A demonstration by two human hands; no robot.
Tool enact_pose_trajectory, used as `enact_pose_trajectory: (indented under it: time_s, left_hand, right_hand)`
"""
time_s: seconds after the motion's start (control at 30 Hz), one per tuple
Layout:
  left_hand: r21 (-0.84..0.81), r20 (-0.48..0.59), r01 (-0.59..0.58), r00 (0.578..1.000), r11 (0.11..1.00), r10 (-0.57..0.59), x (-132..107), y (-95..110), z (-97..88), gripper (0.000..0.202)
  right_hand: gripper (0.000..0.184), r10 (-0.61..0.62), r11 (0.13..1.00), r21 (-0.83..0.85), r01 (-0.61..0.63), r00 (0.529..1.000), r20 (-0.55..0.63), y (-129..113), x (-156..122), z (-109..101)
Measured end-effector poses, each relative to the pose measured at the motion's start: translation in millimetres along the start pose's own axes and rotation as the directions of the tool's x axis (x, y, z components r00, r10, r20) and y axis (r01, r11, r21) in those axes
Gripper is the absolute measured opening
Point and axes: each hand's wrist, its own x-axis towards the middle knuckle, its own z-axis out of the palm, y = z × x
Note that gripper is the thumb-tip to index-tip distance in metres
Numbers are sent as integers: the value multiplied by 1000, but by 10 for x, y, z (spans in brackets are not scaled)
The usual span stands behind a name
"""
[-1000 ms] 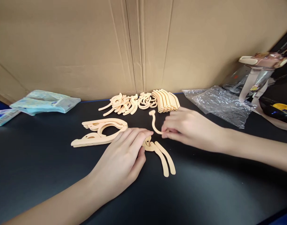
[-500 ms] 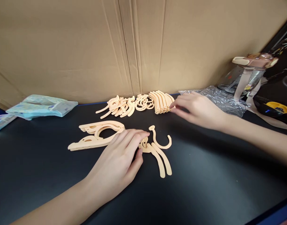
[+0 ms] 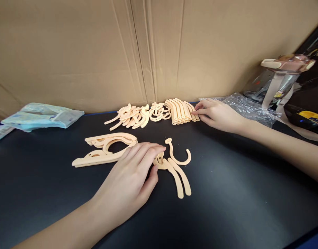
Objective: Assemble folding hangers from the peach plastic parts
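Observation:
My left hand (image 3: 134, 173) lies on the black table, its fingers and thumb closed on a small beige hanger body (image 3: 161, 162) with holes, mostly hidden by the hand. Right of it lie a hanger hook (image 3: 175, 155) and two curved hanger arms (image 3: 180, 178). At the back, my right hand (image 3: 218, 114) has its fingertips and thumb closed on the rightmost strips of a row of curved arms (image 3: 178, 111). A loose pile of hanger body pieces (image 3: 134, 117) and a cluster of hooks (image 3: 159, 112) sit left of that row.
Folded hangers (image 3: 96, 157) lie stacked left of my left hand. A light-blue plastic packet (image 3: 42, 117) is at the far left. Crumpled clear film (image 3: 239, 105) and a strapped drinking bottle (image 3: 280, 77) stand at the back right. Cardboard (image 3: 83, 52) walls off the back.
My right hand has shifted slightly right, and the rightmost curved arms have spread apart from the row with it. My left hand stays on the hanger body.

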Motion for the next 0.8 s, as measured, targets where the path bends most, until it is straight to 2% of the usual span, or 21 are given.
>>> enact_pose_trajectory:
  time_s: [0.23, 0.37, 0.47, 0.63, 0.8]
  left_hand:
    - [12, 15, 2, 1000, 1000, -3, -11, 3, -8, 31]
    - [24, 7, -3, 1000, 1000, 3, -4, -4, -4, 31]
    - [4, 17, -23, 1000, 1000, 23, -14, 6, -9, 31]
    - [-51, 121, -96, 987, 994, 102, -45, 23, -21, 47]
    - [-139, 250, -159, 949, 977, 190, -23, -9, -20, 60]
  right_hand:
    - [35, 151, 985, -79, -151, 988, -6, -37, 1, -41]
    - [38, 127, 982, -147, -122, 992, 27, -64, 13, 0]
    - [38, 157, 961, -239, -136, 985, 73, -116, 5, -32]
    - [39, 160, 929, -349, -126, 985, 70, -242, -24, -117]
    - [40, 145, 922, -374, -98, 984, 100, -313, -45, -117]
